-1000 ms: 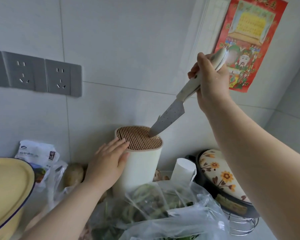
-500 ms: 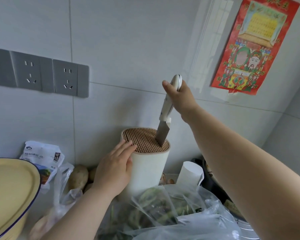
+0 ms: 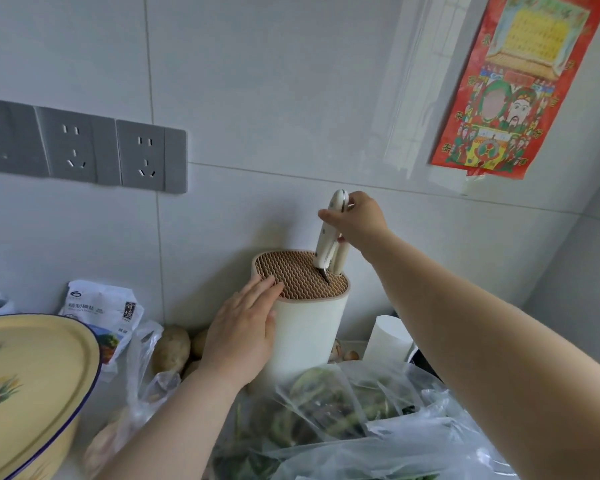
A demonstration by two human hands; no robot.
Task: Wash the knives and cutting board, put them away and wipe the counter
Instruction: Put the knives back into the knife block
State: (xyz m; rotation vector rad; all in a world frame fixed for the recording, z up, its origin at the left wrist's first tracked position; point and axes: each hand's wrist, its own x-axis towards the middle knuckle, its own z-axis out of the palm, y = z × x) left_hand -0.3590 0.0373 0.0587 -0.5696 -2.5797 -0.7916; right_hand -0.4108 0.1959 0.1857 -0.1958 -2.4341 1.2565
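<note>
Down it's gone: our knife [image 3: 327, 242] sits blade-deep at the far edge of the knife block [image 3: 305, 327]. Our right hand [image 3: 359, 216] grips the handle, and our left hand [image 3: 243, 327] presses flat on the block's side. Putting away; next, we release.

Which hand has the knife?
The right hand: it grips the knife by its white handle. The left hand only rests flat against the knife block.

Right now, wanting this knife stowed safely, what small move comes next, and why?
Probably push the knife straight down the last bit: a sliver of blade shows above the knife block insert, the right hand grips the handle top, and the left hand steadies the block.
</note>
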